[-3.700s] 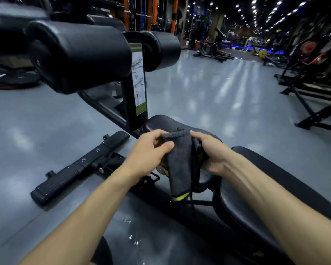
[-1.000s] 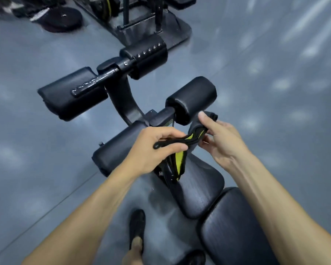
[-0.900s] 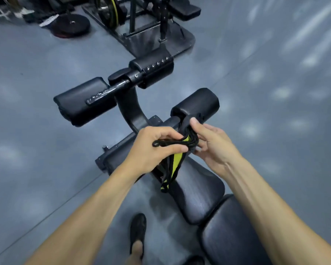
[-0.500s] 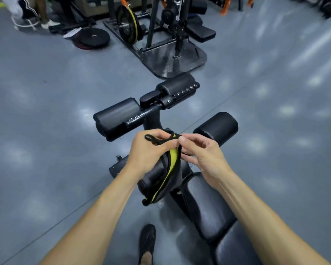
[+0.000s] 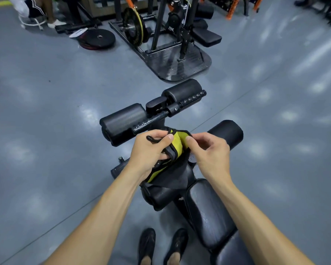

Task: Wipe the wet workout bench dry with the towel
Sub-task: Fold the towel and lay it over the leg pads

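Above the bench's seat pad (image 5: 208, 211), our left hand (image 5: 147, 152) curls round the dark, yellow-edged towel (image 5: 175, 150), thumb pinching its fold; just right of it, our right hand (image 5: 208, 152) pinches the towel's upper edge.

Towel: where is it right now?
Head view, centre: the towel is held up between the left hand and right hand, above the front of the bench seat pad and just before the foam leg rollers.
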Available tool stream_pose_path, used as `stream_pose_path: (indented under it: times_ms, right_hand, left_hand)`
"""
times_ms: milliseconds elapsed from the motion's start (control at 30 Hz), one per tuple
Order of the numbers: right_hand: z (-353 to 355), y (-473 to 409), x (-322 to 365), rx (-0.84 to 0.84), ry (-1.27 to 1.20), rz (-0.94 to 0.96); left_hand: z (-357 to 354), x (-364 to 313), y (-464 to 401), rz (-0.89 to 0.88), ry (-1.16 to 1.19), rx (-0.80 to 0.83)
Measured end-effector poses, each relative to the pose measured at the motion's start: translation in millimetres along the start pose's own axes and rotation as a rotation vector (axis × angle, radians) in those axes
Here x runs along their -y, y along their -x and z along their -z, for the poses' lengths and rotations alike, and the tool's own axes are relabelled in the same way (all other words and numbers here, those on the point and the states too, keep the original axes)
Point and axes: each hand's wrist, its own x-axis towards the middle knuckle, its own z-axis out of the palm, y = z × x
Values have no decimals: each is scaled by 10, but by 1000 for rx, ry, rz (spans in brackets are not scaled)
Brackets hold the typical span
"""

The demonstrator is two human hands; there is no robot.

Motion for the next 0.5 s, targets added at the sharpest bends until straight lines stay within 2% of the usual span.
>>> stream_pose_path:
  times_ms: [133, 233, 400, 500]
  right_hand:
    - [-44, 29, 56, -13, 127, 257]
    - [-26, -21, 4, -16, 160, 347]
    - [139, -73, -138, 60, 104, 353]
    - [255, -112, -168, 101, -39, 221]
  left_hand:
    - [-147, -71, -44, -45, -60, -34]
    - [-236, -124, -37, -42, -64, -23]
    - [-427, -157, -14, -36, -28, -54]
    - [-569, -161, 14, -30, -55, -38]
